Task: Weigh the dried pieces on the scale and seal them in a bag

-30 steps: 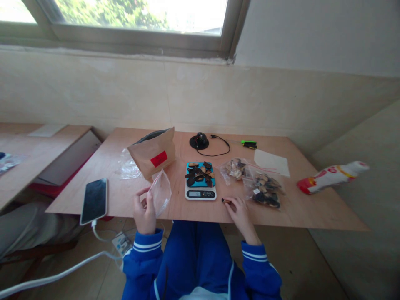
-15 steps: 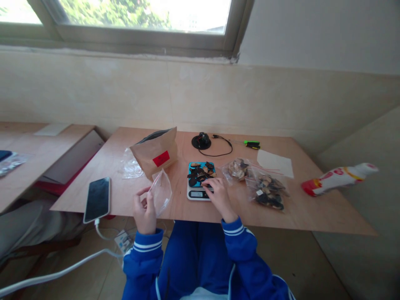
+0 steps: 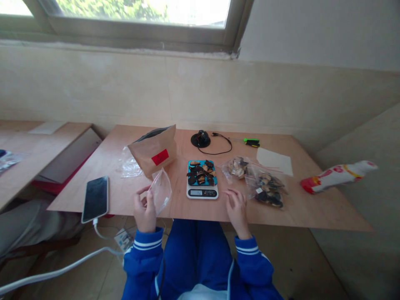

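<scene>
Daylight comes from a window [image 3: 140, 12] that glares almost white. Directly below it, the wall [image 3: 125, 83] and bench [image 3: 300, 212] are softly lit; lowest, the floor [image 3: 284, 258] is dim. Wide-angle distortion stretches a bottle [image 3: 337, 178] to the window's lower right. A scale [image 3: 208, 193] below the window shows soft, blurry digits.

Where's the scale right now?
Head view: the scale sits near the middle of the table's front edge, between the left hand's clear bag and the right hand, dried slices on top.
</scene>
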The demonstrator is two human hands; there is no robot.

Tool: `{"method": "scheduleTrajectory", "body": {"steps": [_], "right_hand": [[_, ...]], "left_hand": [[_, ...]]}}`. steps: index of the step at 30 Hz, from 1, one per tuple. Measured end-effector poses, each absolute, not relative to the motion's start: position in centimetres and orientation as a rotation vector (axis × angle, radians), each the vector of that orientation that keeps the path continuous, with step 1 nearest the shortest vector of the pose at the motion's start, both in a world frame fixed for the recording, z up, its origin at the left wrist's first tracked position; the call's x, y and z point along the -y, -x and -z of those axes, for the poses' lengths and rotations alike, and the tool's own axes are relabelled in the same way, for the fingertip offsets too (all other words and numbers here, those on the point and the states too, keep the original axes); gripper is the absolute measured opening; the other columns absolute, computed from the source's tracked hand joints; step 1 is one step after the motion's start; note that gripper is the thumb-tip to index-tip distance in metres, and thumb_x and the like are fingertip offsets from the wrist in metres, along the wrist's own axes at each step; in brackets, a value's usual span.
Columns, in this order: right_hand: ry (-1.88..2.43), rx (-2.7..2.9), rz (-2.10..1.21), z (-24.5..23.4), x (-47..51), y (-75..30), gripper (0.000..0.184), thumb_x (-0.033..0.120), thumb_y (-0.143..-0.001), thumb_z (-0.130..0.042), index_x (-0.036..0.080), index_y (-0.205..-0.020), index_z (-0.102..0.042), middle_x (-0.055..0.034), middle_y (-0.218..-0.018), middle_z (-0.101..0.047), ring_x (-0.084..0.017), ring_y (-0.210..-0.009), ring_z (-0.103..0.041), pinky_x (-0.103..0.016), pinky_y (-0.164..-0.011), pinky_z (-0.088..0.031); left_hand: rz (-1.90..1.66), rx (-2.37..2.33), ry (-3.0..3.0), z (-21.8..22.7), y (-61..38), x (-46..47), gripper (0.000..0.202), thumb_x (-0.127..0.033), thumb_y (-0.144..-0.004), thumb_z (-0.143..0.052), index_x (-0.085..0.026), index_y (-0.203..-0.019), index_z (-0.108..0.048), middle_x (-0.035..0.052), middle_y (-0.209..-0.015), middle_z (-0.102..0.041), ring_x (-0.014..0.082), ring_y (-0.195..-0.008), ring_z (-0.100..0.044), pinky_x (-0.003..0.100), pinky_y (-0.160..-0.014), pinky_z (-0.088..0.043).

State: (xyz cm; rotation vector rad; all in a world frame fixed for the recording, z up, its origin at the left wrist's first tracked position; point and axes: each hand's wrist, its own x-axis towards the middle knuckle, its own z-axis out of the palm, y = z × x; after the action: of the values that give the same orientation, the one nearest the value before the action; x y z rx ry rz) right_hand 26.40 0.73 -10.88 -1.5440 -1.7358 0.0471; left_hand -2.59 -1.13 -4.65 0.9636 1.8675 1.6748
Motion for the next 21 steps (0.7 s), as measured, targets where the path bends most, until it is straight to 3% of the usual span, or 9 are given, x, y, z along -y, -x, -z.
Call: {"method": "scheduleTrajectory", "body": {"steps": [21], "right_hand": [[1.674,1.766,0.009,14.0,3.1,-29.4,0.023,0.018,-0.089,-0.043,0.021,-0.095,-0.065,-0.0103,-0.103,-0.059,-0.026,-0.098,-0.053,-0.044,-0.087,-0.039]], "left_hand": [[-1.653,-1.895,-1.002,4.7,2.3,1.4,0.04,-0.052,-0.081,-0.053,-0.016,-0.098,-0.057,0.0055,-0.089,-0.065,0.0067,-0.049,-0.048,0.02,-0.044,-0.036]]}}
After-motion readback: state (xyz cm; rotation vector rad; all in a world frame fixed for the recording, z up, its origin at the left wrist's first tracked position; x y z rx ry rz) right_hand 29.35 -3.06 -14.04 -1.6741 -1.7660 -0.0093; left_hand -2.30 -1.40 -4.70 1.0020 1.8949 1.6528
